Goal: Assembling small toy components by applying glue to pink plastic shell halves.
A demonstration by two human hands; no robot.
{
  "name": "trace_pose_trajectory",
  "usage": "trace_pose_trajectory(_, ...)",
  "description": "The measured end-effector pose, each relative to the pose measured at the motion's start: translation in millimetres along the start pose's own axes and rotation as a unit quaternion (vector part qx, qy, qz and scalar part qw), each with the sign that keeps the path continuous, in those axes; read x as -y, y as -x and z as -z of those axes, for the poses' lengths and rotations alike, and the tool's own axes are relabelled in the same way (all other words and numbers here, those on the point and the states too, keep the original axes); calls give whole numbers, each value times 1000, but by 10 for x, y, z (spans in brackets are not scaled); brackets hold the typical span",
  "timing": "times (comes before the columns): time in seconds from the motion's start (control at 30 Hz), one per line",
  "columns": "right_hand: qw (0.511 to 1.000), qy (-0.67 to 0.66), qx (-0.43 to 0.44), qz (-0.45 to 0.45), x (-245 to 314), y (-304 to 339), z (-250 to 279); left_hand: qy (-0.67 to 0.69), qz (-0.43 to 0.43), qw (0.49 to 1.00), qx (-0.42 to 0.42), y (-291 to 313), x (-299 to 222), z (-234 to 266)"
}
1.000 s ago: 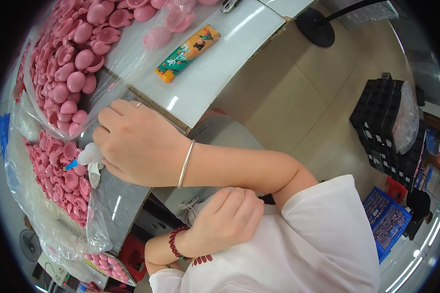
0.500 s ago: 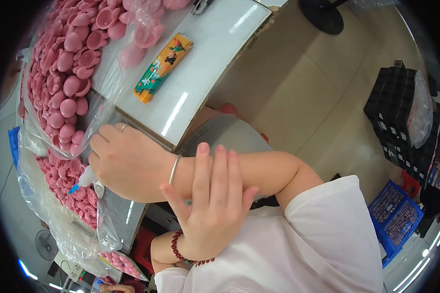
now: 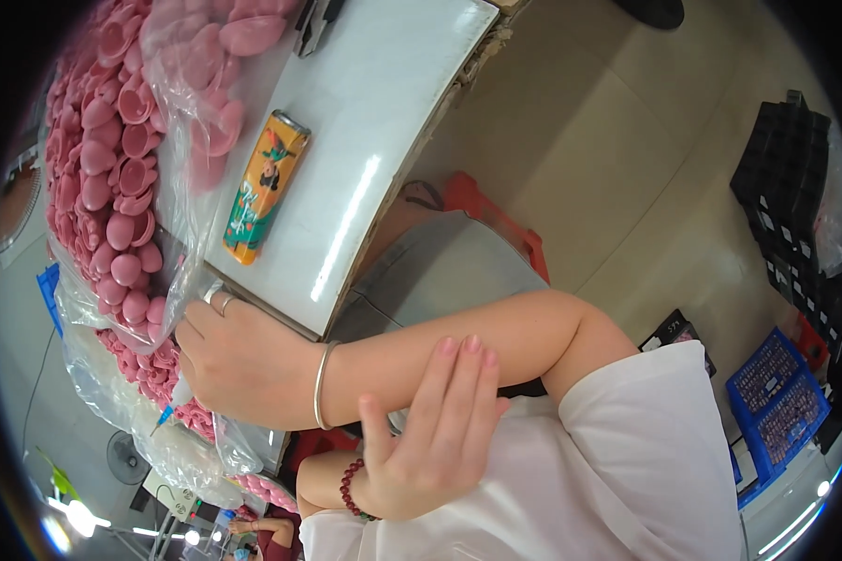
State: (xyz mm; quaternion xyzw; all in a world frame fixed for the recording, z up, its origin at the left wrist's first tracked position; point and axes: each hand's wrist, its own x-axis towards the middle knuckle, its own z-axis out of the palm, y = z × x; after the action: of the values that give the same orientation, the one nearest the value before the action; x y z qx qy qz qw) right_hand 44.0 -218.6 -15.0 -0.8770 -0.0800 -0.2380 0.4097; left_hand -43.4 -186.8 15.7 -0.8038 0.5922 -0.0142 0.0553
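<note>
My right hand (image 3: 243,360), with a silver bangle and a ring, is closed around a white needle-tip bottle (image 3: 182,391). Most of the bottle is hidden by the hand; its blue tip and thin needle point down to the left. My left hand (image 3: 435,430), wearing a red beaded bracelet, has its fingers stretched out against the lower side of my right forearm; whether the whole palm touches cannot be told. Pink egg-shaped plastic shells (image 3: 112,224) fill a clear plastic bag (image 3: 192,271) beside the right hand, and more pink pieces (image 3: 145,365) lie below it.
On the grey-white tabletop (image 3: 355,122) lie an orange and green tube-shaped pack (image 3: 262,192) and a dark metal tool (image 3: 316,23). A red stool (image 3: 496,215) stands under my legs. Black crates (image 3: 786,206) and blue trays (image 3: 776,402) are at the right. Another person (image 3: 276,533) sits far off.
My left hand has slid along the right forearm from near the wrist toward the elbow. The view has shifted, so the table things appear lower. The bottle stays in my right hand.
</note>
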Motion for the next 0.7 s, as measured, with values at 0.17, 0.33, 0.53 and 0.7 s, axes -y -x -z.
trace_pose_trajectory(0.17,1000,-10,-8,-21,9,-26,57,54,46,995,64,-154,158,142)
trace_pose_trajectory(0.33,999,-17,-21,-35,14,-48,46,55,42,988,140,-433,181,124)
trace_pose_trajectory(0.53,999,-31,-9,-18,11,-8,4,144,-121,972,141,-514,228,104)
trace_pose_trajectory(0.7,1000,-19,9,-7,-13,-4,17,206,-145,961,114,-438,417,166)
